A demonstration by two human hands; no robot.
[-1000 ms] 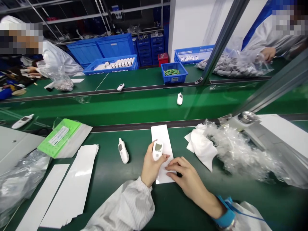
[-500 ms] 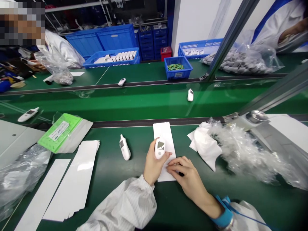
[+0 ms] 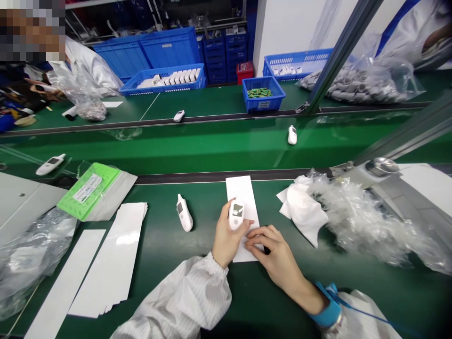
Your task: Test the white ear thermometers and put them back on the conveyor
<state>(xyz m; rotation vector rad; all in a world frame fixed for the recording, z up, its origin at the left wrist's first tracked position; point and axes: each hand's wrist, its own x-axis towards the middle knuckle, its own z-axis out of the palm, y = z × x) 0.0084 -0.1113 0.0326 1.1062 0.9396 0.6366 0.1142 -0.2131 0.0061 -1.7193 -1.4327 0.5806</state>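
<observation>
The left hand (image 3: 226,241) grips the device (image 3: 236,215), long axis pointing forward, ahead-left of the right hand (image 3: 274,253), whose fingers curl over the card (image 3: 243,186), hold unclear.

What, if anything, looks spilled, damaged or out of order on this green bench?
Nothing looks clearly spilled or damaged. Least tidy are the crumpled white cloth beside rumpled clear plastic on the right, and the stack of white sheets on the left, its near edge uneven.

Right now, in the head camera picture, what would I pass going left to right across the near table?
Clear bag, green packet, loose gadget, left hand holding another gadget, right hand, white cloth, bunched plastic.
</observation>
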